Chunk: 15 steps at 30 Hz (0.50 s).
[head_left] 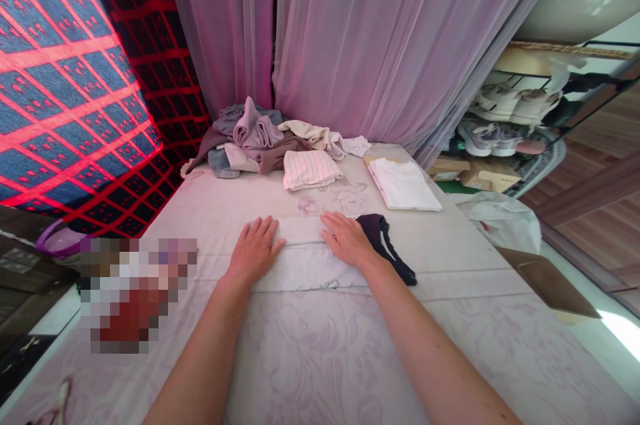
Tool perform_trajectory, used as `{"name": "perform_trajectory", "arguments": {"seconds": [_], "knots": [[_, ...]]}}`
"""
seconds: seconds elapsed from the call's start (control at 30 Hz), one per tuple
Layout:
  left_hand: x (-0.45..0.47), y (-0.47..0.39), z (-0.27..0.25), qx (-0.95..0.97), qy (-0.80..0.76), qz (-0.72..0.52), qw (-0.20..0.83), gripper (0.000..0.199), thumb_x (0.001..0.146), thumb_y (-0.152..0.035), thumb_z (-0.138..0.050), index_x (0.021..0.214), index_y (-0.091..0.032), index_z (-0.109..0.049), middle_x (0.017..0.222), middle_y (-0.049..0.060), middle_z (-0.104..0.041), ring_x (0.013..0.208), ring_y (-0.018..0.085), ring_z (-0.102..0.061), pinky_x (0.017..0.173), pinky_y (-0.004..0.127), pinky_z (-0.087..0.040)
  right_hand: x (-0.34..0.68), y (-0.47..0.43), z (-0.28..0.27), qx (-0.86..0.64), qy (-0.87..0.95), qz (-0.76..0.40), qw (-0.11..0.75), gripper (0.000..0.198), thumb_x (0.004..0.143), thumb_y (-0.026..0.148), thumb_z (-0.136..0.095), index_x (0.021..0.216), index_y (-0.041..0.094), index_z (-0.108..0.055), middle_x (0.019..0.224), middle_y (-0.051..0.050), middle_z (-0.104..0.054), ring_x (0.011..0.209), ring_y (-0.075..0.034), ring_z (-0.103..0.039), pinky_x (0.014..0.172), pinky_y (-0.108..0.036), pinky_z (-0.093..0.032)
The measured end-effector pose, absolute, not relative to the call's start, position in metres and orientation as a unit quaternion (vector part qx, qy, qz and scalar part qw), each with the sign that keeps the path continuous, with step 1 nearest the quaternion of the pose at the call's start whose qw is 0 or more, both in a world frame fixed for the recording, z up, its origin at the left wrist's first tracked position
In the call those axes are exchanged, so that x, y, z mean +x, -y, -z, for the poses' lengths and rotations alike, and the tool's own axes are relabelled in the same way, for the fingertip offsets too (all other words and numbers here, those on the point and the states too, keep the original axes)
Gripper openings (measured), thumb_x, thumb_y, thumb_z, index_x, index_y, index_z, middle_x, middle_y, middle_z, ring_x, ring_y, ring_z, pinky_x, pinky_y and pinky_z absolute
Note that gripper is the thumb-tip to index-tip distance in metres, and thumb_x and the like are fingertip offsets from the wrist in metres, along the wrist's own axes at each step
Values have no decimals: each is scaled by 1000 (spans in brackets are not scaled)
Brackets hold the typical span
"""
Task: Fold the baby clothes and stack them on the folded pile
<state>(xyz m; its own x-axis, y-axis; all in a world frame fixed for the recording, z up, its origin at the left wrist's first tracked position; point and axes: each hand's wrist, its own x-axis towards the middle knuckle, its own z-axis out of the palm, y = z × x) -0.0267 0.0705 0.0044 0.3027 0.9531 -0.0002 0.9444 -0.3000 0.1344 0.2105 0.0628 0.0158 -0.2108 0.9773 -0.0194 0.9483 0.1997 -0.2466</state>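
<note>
Left hand (255, 246) and right hand (347, 239) lie flat and open, gripping nothing, on the pale folded cloth (300, 258); uneven pressure could skew its creases, and the dark garment (387, 244) apparently overlapping its edge may get dragged.

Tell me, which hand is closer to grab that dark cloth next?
Probably the right hand. It lies flat on the pale folded cloth, right beside the dark garment. The left hand rests farther away on the other side.
</note>
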Motion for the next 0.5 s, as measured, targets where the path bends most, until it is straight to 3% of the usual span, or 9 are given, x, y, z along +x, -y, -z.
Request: {"name": "perform_trajectory", "arguments": {"seconds": [0.07, 0.17, 0.5], "knots": [[-25, -70, 1, 793, -606, -26, 45, 57, 96, -45, -30, 144, -17, -37, 153, 9, -31, 141, 29, -25, 114, 48, -21, 213, -66, -11, -623, 770, -135, 18, 57, 96, 47, -20, 146, 23, -34, 154, -3, -28, 142, -21, -20, 114, -47, -13], [-26, -70, 4, 782, -621, -25, 43, 56, 97, -46, -27, 145, -19, -36, 154, 8, -30, 142, 28, -24, 114, 47, -21, 227, -65, -6, -634, 757, -158, -10, 62, 96, 50, -12, 150, 22, -24, 157, -2, -17, 145, -18, -11, 116, -47, -6], [-26, -71, 6, 772, -635, -19, 24, 56, 96, -48, -26, 145, -24, -36, 155, 8, -28, 142, 31, -21, 114, 51, -17, 279, -60, 7, -751, 656, -74, -20, 59, 96, 45, -9, 150, 24, -21, 158, -2, -16, 144, -19, -13, 114, -50, -14]]}}
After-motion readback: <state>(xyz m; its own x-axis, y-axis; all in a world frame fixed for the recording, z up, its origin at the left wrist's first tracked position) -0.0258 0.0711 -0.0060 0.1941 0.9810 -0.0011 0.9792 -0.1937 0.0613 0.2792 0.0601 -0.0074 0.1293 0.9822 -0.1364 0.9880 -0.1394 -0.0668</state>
